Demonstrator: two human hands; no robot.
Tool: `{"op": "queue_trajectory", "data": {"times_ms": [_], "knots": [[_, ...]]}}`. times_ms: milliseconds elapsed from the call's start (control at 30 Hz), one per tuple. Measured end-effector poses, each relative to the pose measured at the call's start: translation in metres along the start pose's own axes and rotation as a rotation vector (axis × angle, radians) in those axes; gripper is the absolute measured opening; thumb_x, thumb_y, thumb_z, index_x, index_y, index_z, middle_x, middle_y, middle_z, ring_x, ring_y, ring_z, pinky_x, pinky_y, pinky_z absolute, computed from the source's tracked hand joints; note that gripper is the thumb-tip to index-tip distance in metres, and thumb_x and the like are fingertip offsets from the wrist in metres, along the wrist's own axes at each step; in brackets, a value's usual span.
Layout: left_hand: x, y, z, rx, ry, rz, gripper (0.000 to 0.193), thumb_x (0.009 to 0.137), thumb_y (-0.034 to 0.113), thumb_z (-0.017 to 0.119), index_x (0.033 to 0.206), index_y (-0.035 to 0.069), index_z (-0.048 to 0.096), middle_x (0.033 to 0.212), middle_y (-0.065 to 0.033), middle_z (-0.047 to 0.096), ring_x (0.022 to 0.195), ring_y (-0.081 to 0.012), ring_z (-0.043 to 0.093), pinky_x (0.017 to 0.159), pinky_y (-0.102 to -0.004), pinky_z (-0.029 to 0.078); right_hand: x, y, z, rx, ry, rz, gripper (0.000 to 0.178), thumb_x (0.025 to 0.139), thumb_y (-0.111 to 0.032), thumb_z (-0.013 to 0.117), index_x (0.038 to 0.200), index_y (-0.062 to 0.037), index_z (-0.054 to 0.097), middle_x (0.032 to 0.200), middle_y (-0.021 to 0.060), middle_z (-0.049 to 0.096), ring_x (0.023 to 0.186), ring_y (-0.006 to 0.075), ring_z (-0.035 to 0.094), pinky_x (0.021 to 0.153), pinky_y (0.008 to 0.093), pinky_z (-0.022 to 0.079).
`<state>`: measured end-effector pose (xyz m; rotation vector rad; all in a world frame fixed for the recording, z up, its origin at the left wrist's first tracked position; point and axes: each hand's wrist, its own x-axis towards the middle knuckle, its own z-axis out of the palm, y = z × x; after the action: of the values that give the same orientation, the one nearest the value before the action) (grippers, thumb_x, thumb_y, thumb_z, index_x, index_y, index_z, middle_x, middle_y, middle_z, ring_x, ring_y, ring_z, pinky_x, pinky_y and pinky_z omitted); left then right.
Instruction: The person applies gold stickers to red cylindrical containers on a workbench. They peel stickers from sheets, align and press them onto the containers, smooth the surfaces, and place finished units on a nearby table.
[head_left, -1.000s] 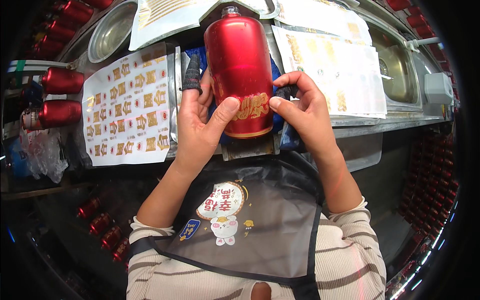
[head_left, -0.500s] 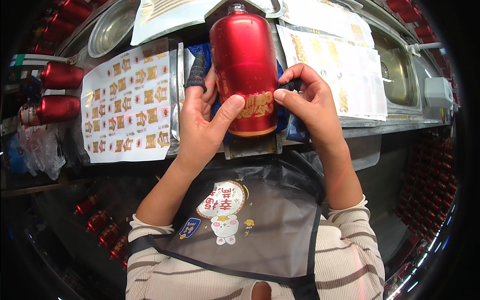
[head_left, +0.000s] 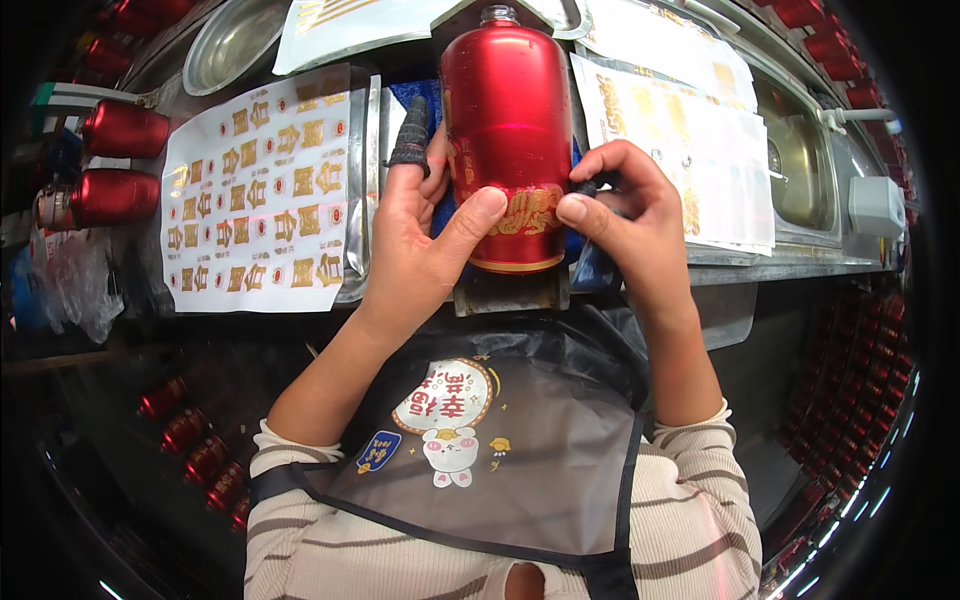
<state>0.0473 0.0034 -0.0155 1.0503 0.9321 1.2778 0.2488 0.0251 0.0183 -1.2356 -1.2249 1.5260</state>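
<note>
A glossy red bottle (head_left: 508, 115) with a bare threaded neck lies in front of me, its neck pointing away. Around its lower part runs a gold decorative band (head_left: 527, 212). My left hand (head_left: 420, 215) grips the bottle's left side, thumb pressed on the front by the band and other fingers partly hidden behind. A dark finger cot covers one raised fingertip. At the right end of the band, my right hand (head_left: 630, 205) is closed in a pinch, thumb against the bottle. Dark material shows at its fingers; whether it holds anything is unclear.
A white sheet of gold and red decals (head_left: 255, 190) lies left of the bottle, other decal sheets (head_left: 690, 150) to the right. Beyond stand a round metal basin (head_left: 235, 45) and a metal sink (head_left: 800, 150). Red bottles (head_left: 118, 197) sit at the left; several more line both sides below.
The bottle and both hands appear slightly farther right in the picture. My right thumb and fingers stay at the band's right end, and my left hand keeps its grip.
</note>
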Motion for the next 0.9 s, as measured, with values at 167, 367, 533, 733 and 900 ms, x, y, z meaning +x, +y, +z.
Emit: {"op": "queue_trajectory", "data": {"times_ms": [167, 367, 533, 733, 900], "knots": [[-0.001, -0.003, 0.000, -0.008, 0.015, 0.016, 0.052, 0.095, 0.011, 0.068, 0.132, -0.011, 0.038, 0.151, -0.0279, 0.039, 0.137, -0.0258, 0.045, 0.114, -0.0375, 0.036, -0.010, -0.002, 0.014, -0.237, 0.091, -0.170, 0.016, 0.082, -0.004, 0.075, 0.094, -0.0005, 0.066, 0.091, 0.0024, 0.066, 0.079, 0.0074, 0.061, 0.071, 0.0220, 0.050], [0.001, -0.006, -0.002, -0.008, 0.021, 0.034, 0.053, 0.094, 0.012, 0.070, 0.129, -0.012, 0.039, 0.151, -0.0296, 0.039, 0.136, -0.0257, 0.046, 0.113, -0.0373, 0.037, -0.015, -0.011, 0.019, -0.156, 0.106, -0.126, 0.010, 0.084, 0.000, 0.070, 0.093, 0.0009, 0.065, 0.088, 0.0016, 0.065, 0.075, 0.0048, 0.058, 0.069, 0.0207, 0.049], [0.002, 0.000, 0.004, -0.024, 0.037, 0.011, 0.047, 0.094, 0.013, 0.071, 0.121, -0.011, 0.042, 0.152, -0.0307, 0.037, 0.137, -0.0258, 0.046, 0.113, -0.0373, 0.037, -0.016, -0.025, 0.024, -0.104, 0.129, -0.033, 0.009, 0.084, -0.002, 0.069, 0.091, 0.0009, 0.065, 0.086, 0.0012, 0.065, 0.074, 0.0045, 0.058, 0.067, 0.0209, 0.049], [0.002, -0.001, 0.003, -0.011, 0.029, 0.018, 0.046, 0.094, 0.013, 0.071, 0.120, -0.011, 0.042, 0.152, -0.0302, 0.038, 0.135, -0.0246, 0.047, 0.111, -0.0365, 0.039, -0.014, -0.026, 0.018, -0.130, 0.071, 0.022, 0.009, 0.083, -0.002, 0.069, 0.090, 0.0010, 0.064, 0.082, 0.0002, 0.064, 0.074, 0.0047, 0.058, 0.067, 0.0201, 0.048], [0.003, -0.001, 0.005, -0.032, 0.048, 0.008, 0.050, 0.093, 0.013, 0.072, 0.124, -0.011, 0.041, 0.149, -0.0282, 0.043, 0.131, -0.0235, 0.051, 0.110, -0.0355, 0.041, -0.010, -0.021, 0.012, -0.045, 0.055, 0.088, 0.010, 0.085, -0.006, 0.071, 0.089, 0.0003, 0.065, 0.082, 0.0000, 0.065, 0.074, 0.0041, 0.057, 0.067, 0.0194, 0.046]]}}
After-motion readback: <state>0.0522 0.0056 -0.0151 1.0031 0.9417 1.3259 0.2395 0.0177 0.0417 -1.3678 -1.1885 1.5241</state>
